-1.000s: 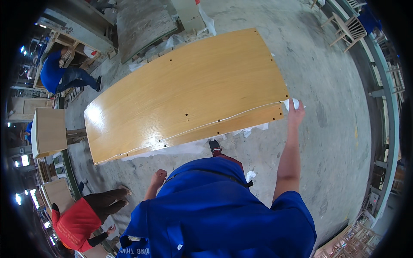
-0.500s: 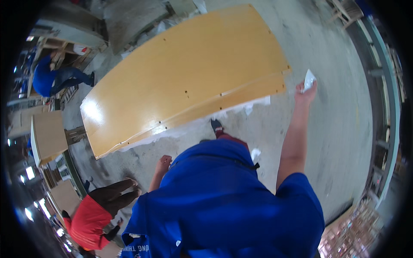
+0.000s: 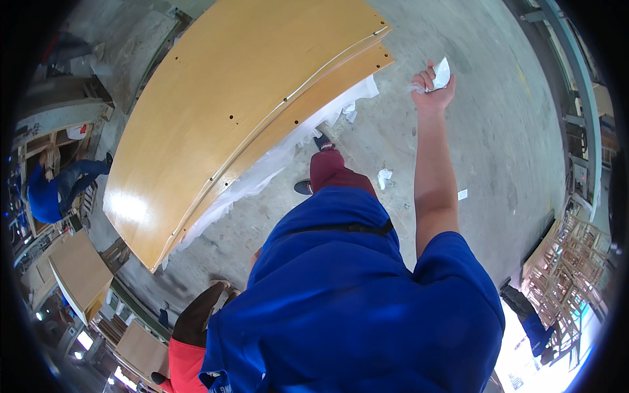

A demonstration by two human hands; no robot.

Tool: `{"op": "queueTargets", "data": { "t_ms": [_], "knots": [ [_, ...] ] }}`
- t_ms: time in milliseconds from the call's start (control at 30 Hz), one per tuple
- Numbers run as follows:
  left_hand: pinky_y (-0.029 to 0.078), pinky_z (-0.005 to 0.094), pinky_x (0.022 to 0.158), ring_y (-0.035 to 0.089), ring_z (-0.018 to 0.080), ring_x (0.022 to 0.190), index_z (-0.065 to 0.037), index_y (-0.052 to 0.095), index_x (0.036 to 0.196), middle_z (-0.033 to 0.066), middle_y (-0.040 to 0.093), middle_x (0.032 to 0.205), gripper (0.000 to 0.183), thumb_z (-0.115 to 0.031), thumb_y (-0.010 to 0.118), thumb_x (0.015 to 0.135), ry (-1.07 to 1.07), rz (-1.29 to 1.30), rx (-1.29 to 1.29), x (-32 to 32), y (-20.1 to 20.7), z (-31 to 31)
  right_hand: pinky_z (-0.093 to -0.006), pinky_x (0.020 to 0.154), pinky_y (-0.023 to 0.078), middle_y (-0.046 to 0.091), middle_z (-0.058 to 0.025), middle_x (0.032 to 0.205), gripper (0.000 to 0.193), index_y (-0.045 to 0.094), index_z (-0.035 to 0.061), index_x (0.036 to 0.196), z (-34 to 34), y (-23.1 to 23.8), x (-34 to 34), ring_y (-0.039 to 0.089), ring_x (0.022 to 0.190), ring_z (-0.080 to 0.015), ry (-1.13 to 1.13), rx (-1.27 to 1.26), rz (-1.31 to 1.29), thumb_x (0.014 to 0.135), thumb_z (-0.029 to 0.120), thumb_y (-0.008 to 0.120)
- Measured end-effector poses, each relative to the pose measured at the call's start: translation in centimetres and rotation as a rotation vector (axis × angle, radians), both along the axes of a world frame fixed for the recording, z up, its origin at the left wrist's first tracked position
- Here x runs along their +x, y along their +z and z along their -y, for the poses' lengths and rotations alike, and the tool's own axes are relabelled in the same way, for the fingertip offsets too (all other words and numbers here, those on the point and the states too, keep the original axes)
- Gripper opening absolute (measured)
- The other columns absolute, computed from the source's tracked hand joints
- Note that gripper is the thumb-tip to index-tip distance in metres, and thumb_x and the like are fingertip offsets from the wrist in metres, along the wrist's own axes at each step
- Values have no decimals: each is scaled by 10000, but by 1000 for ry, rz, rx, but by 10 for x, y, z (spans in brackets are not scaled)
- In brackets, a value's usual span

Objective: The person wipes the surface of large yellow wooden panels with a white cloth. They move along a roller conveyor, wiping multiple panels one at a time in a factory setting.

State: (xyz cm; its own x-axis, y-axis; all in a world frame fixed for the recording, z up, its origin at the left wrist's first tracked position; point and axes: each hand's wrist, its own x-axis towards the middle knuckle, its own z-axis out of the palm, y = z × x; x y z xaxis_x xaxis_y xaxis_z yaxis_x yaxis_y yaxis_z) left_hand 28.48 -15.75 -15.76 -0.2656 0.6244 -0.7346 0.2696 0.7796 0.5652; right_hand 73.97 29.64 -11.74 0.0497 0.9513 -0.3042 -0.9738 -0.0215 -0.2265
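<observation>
from my remote seat i take the big curved wooden panel as my landmark. my right hand is raised out past the panel's right-hand corner, clear of it and not touching the wood, with its fingers curled tight around a crumpled white rag; the rag sticks up above the knuckles, so i judge it is bunched that way to give a firm wad for wiping. my left hand i cannot find: my blue shirt covers that side, so whether its fingers are apart or closed i cannot tell. the panel lies glossy side up on white wrapping sheet, which shows along its near edge, likely to keep the finish off the concrete floor. small white scraps lie on that floor just below the panel's near edge. a person in red crouches below the panel's lower left corner.
</observation>
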Motion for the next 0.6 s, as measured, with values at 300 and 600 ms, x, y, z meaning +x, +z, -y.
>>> {"op": "queueTargets", "data": {
  "t_ms": [300, 600],
  "knots": [
    [502, 332, 732, 652, 246, 803, -49, 637, 979, 120, 670, 853, 250, -260, 541, 885, 4, -27, 22, 17, 1, -47, -280, 525, 361, 551, -95, 909, 474, 550, 84, 1101, -75, 15, -19, 451, 599, -141, 222, 94, -51, 937, 483, 353],
    [501, 337, 735, 652, 249, 813, -57, 639, 979, 120, 670, 853, 242, -259, 542, 886, 157, -38, 162, 65, -16, -123, -254, 369, 301, 607, -89, 731, 371, 537, 98, 1040, -241, 53, -80, 473, 479, -127, 493, -21, 727, 942, 442, 439]
  ]
}}
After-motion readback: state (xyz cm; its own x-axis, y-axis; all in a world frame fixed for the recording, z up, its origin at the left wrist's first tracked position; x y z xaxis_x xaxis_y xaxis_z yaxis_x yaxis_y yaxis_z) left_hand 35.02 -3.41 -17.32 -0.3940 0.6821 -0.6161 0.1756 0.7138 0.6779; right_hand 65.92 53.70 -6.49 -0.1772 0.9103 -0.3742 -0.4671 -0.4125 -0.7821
